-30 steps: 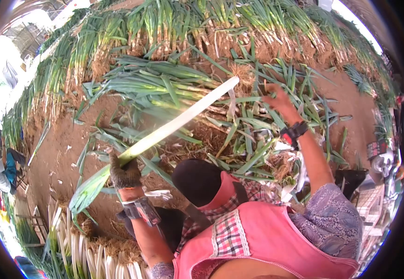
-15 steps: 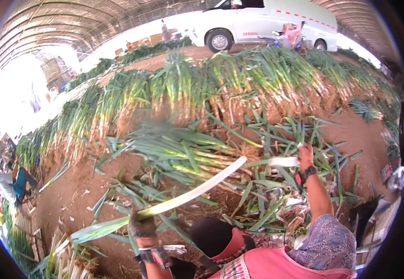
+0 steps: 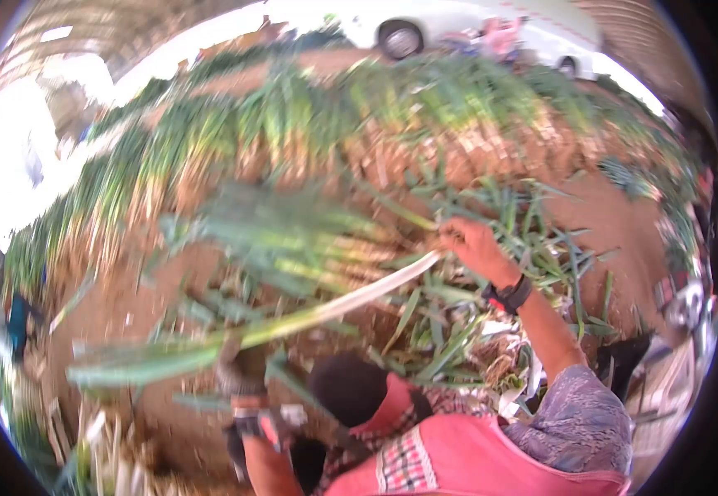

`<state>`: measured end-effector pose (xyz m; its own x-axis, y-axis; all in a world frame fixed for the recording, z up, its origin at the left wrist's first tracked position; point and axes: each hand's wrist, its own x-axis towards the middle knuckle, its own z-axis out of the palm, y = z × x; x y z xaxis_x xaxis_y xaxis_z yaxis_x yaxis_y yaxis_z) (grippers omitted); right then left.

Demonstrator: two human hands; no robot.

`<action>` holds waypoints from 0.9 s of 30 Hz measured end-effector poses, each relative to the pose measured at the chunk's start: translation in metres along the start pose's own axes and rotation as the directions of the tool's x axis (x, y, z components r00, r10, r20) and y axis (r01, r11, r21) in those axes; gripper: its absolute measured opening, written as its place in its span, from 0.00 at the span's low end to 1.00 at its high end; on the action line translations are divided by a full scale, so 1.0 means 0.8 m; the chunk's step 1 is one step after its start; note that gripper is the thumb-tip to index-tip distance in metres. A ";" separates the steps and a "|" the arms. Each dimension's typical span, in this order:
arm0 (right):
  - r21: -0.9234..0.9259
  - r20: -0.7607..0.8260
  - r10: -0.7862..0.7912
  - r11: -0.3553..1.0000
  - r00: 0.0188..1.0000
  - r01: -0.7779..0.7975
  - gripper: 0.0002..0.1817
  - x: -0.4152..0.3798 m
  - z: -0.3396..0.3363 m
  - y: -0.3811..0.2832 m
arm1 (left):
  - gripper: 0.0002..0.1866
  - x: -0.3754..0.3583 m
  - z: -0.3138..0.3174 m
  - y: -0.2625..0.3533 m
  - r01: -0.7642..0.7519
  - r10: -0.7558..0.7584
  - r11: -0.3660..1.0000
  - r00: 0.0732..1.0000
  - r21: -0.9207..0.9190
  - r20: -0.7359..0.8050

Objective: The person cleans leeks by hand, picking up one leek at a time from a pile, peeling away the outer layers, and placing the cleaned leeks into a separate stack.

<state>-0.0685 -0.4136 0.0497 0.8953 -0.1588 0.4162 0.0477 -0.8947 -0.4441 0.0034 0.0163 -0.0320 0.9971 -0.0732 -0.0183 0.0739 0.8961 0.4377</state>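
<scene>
A long scallion (image 3: 359, 297) with a white stalk and green leaves slants from lower left up to the centre. My left hand (image 3: 241, 368), in a dark glove, is closed around its green part. Near the white end, my right hand (image 3: 468, 244) is bare, with fingers bent together at the tip; whatever lies between them is too blurred to tell. Behind the stalk lies a pile of scallions (image 3: 293, 240), leaves to the left and roots to the right.
A long row of upright scallions (image 3: 293, 124) curves across the back. Loose leaves (image 3: 450, 331) litter the brown soil (image 3: 169, 298). Trimmed white stalks (image 3: 115, 455) stand at lower left. A white van (image 3: 491, 21) and a pink-covered motorbike (image 3: 500, 37) are beyond the row.
My right hand has moved left and up to the stalk's white end, and the pale strip near it no longer shows. My left hand still holds the scallion. The view has shifted and blurred.
</scene>
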 end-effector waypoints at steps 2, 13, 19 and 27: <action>0.156 0.106 -0.130 0.981 0.986 0.113 0.14 0.021 0.008 -0.076 | 0.24 -0.005 0.006 0.000 0.035 -0.042 0.998 0.991 0.056 0.131; 0.675 0.629 -0.624 0.734 0.464 0.074 0.20 0.042 0.143 -0.283 | 0.26 -0.020 0.057 0.003 -0.100 0.044 0.990 0.895 0.101 0.445; 0.720 0.692 -0.596 0.537 0.407 -0.439 0.19 0.037 0.154 -0.282 | 0.30 -0.028 0.061 0.007 -0.084 -0.046 0.952 0.911 0.294 0.410; 0.717 0.694 -0.561 0.488 0.451 -0.497 0.28 0.036 0.158 -0.274 | 0.20 -0.020 0.015 0.002 -0.278 0.117 0.521 0.960 0.807 0.256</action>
<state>0.0032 -0.1693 0.0588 0.6842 0.7203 -0.1139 -0.1037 -0.0585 -0.9929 -0.0123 0.0134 -0.0203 0.9616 -0.0778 0.2633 -0.2517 0.1338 0.9585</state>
